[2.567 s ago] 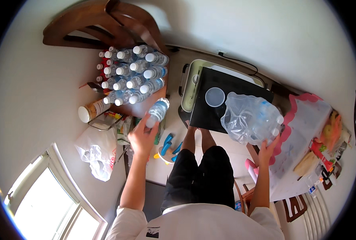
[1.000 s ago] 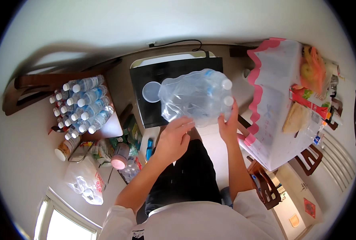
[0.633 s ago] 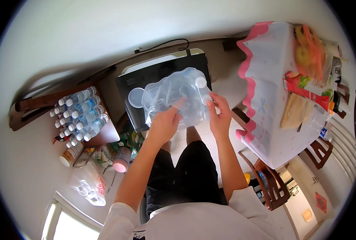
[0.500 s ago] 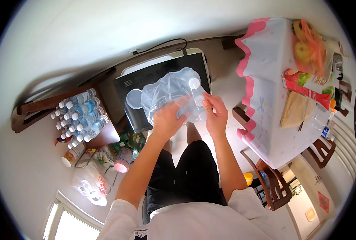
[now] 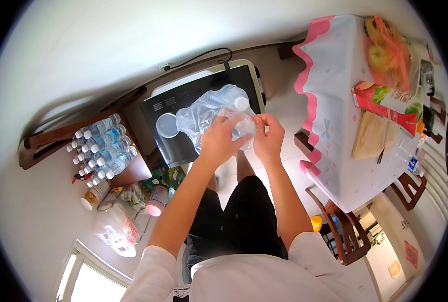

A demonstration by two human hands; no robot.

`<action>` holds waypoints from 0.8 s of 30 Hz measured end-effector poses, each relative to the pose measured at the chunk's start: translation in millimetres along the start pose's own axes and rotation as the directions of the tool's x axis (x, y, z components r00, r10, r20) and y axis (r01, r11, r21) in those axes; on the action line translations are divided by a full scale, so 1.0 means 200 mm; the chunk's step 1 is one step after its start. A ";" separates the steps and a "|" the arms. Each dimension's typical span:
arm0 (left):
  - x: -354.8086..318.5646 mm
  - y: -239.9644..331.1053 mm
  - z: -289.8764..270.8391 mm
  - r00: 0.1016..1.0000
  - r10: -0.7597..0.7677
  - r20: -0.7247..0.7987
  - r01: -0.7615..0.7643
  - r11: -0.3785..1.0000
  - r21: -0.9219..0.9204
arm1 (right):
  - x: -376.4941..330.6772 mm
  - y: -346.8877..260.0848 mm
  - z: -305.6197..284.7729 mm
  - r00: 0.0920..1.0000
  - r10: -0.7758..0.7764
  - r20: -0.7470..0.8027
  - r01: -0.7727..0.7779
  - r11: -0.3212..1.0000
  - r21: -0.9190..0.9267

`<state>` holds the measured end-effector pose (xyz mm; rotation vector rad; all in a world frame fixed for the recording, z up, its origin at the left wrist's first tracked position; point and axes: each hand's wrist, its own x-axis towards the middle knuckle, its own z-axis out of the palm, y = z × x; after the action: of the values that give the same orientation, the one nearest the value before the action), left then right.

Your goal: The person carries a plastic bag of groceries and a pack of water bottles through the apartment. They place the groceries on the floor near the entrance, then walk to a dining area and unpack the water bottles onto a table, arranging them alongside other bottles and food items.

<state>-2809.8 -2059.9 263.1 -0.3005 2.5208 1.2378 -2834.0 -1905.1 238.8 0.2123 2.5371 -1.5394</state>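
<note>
Wrap [image 5: 191, 118], bottle [image 5: 237, 97] inside, both hands [image 5: 218, 140] [image 5: 269, 138] touching

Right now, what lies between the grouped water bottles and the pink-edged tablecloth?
In the head view, chiefly a black panel, round translucent object, clear plastic wrap, white-capped bottle, left hand and right hand.

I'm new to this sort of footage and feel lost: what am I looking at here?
There is no robot. A person wears a fisheye camera on the head, looking down, so edges bend and their own arms enter from below. The right hand seems to pinch clear plastic wrap; the left hand presses against it. A white-capped bottle shows at the wrap. Beneath is a black surface with a round translucent container. More bottles stand at left; a cloth-covered table is at right.
</note>
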 end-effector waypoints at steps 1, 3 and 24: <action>0.00 -0.02 0.00 1.000 0.009 -0.003 -0.009 1.000 0.012 | 0.00 -0.02 0.00 1.000 0.002 -0.007 -0.002 1.000 -0.018; 0.00 -0.03 -0.01 1.000 0.014 -0.006 -0.014 0.999 0.034 | -0.02 -0.03 0.01 0.999 -0.041 -0.026 0.039 0.997 -0.062; -0.34 -0.23 -0.08 0.938 0.166 -0.303 -0.171 0.985 0.010 | -0.11 -0.04 0.12 0.983 -0.172 -0.068 0.160 0.975 -0.157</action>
<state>-2735.4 -2097.9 263.3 -0.3037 2.8502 1.3688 -2812.5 -1930.8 240.5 0.0445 2.7848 -1.4094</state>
